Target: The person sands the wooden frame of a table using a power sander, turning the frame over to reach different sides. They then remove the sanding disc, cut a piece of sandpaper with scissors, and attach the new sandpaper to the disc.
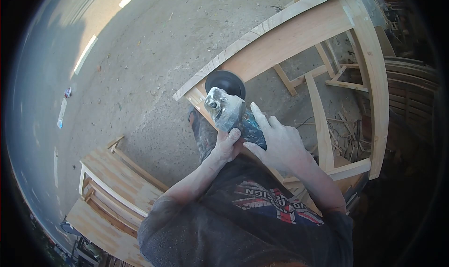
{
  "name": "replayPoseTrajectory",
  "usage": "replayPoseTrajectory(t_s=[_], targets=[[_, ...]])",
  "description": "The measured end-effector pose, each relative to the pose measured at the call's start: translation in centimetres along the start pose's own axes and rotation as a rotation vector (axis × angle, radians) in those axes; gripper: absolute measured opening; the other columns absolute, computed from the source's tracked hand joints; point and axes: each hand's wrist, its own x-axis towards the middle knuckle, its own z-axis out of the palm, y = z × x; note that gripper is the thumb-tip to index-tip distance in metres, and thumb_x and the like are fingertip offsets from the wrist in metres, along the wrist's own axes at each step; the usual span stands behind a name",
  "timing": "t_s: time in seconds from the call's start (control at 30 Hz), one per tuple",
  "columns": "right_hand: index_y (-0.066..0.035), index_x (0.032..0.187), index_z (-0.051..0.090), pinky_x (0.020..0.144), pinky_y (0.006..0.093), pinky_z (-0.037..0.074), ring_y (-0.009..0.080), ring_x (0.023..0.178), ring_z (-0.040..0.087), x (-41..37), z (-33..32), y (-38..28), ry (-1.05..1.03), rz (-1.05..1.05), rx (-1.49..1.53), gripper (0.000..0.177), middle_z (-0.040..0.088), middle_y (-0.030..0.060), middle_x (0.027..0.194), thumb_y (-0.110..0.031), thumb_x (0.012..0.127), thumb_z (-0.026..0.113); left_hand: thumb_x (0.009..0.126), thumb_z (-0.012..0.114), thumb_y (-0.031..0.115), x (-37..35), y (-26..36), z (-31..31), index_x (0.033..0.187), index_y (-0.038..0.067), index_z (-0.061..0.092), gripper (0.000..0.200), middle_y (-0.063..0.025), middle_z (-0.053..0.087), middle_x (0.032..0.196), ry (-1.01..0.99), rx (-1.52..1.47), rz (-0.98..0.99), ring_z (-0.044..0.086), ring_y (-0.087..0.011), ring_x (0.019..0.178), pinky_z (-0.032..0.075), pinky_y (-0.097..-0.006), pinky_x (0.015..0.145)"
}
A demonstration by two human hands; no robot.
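An angle grinder (pixel 253 129) with a blue body and a dusty metal head lies between my hands, a round black disc (pixel 226 83) at its far end. That disc overlaps the near corner of a wooden frame (pixel 276 51) with a light plywood panel. My left hand (pixel 228 145) is closed under the grinder near its head, thumb up along the side. Wrapped over the rear of the body is my right hand (pixel 279 143), its index finger stretched along the casing. Pale dust coats both hands.
Another wooden piece with flat panels (pixel 122 178) stands at lower left. Wood scraps (pixel 343 133) lie on the ground inside the frame. Curved slatted wood (pixel 409 87) is stacked at the right. A paved road (pixel 51 103) runs along the left.
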Motion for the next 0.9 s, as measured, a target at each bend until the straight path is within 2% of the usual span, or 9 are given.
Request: replayPoseTrajectory(t_s=[0.17, 0.23, 0.27, 0.4, 0.5, 0.63, 0.7, 0.77, 0.9], targets=[[-0.006, 0.163, 0.025, 0.079, 0.0483, 0.06, 0.0428, 0.094, 0.073, -1.7, -1.3, 1.4, 0.082, 0.057, 0.032, 0.091, 0.065, 0.028, 0.117, -0.044, 0.093, 0.07, 0.095, 0.077, 0.032, 2.8, -1.3, 2.3, 0.158, 0.005, 0.029, 0.083, -0.0122, 0.048, 0.149, -0.065, -0.023, -0.031, 0.05, -0.0261, 0.137, 0.044, -0.0442, 0.114], [-0.008, 0.163, 0.026, 0.085, 0.0501, 0.058, 0.0433, 0.098, 0.072, -2.6, -2.6, 2.3, 0.197, 0.117, 0.084, 0.092, 0.065, 0.0264, 0.119, -0.043, 0.092, 0.072, 0.096, 0.076, 0.031, 4.7, -1.3, 4.6, 0.157, 0.005, 0.029, 0.081, -0.0117, 0.049, 0.148, -0.183, -0.006, -0.069, 0.051, -0.0252, 0.137, 0.044, -0.0436, 0.114], [-0.007, 0.162, 0.029, 0.091, 0.0498, 0.056, 0.0429, 0.104, 0.07, -3.2, -3.2, 2.7, 0.243, 0.132, 0.163, 0.091, 0.066, 0.0254, 0.122, -0.039, 0.09, 0.074, 0.096, 0.076, 0.031, 5.4, -1.4, 5.9, 0.157, 0.005, 0.03, 0.081, -0.0109, 0.049, 0.148, -0.183, 0.048, -0.053, 0.051, -0.0234, 0.136, 0.043, -0.0424, 0.114], [-0.003, 0.158, 0.036, 0.096, 0.0451, 0.055, 0.04, 0.114, 0.069, -4.6, -4.8, 4.5, 0.46, 0.098, 0.29, 0.086, 0.067, 0.0262, 0.126, -0.025, 0.087, 0.077, 0.096, 0.077, 0.033, 8.4, -0.7, 11.3, 0.151, 0.002, 0.04, 0.073, -0.0093, 0.056, 0.14, -0.239, 0.12, -0.099, 0.054, -0.0196, 0.13, 0.045, -0.0384, 0.11], [-0.003, 0.158, 0.036, 0.097, 0.0436, 0.054, 0.0395, 0.118, 0.068, -5.2, -6.0, 6.0, 0.591, 0.063, 0.316, 0.085, 0.066, 0.0272, 0.129, -0.022, 0.087, 0.077, 0.096, 0.077, 0.036, 11.0, -1.2, 14.0, 0.145, 0.001, 0.047, 0.067, -0.0089, 0.06, 0.134, -0.311, 0.143, -0.083, 0.057, -0.0187, 0.125, 0.046, -0.0369, 0.108], [0.001, 0.156, 0.038, 0.098, 0.042, 0.053, 0.0368, 0.117, 0.07, -6.2, -8.4, 6.9, 0.687, 0.066, 0.445, 0.079, 0.068, 0.0271, 0.126, -0.023, 0.091, 0.075, 0.094, 0.078, 0.041, 13.8, -1.0, 18.1, 0.14, 0.0, 0.052, 0.066, -0.009, 0.062, 0.13, -0.437, 0.162, -0.139, 0.059, -0.0179, 0.122, 0.047, -0.0358, 0.107], [0.001, 0.155, 0.039, 0.098, 0.0416, 0.053, 0.0343, 0.117, 0.07, -6.4, -9.5, 7.5, 0.716, 0.05, 0.404, 0.075, 0.069, 0.0256, 0.123, -0.025, 0.094, 0.073, 0.094, 0.078, 0.042, 15.1, -0.9, 19.7, 0.139, 0.0, 0.052, 0.067, -0.0094, 0.062, 0.13, -0.468, 0.168, -0.141, 0.059, -0.0181, 0.122, 0.048, -0.0362, 0.106], [0.0, 0.155, 0.041, 0.099, 0.0416, 0.052, 0.0322, 0.118, 0.069, -6.7, -10.2, 8.6, 0.798, 0.056, 0.338, 0.073, 0.07, 0.0248, 0.122, -0.028, 0.095, 0.072, 0.095, 0.077, 0.042, 16.4, -1.1, 21.2, 0.139, 0.001, 0.051, 0.066, -0.0096, 0.063, 0.126, -0.499, 0.208, -0.156, 0.064, -0.0177, 0.115, 0.056, -0.0362, 0.098], [0.001, 0.151, 0.045, 0.1, 0.0416, 0.051, 0.0313, 0.12, 0.068, -7.0, -11.8, 9.4, 0.853, 0.105, 0.346, 0.068, 0.07, 0.0235, 0.123, -0.031, 0.096, 0.071, 0.093, 0.079, 0.046, 18.5, -0.5, 23.8, 0.137, -0.001, 0.052, 0.07, -0.0094, 0.063, 0.123, -0.567, 0.287, -0.165, 0.065, -0.0176, 0.114, 0.057, -0.035, 0.096]])
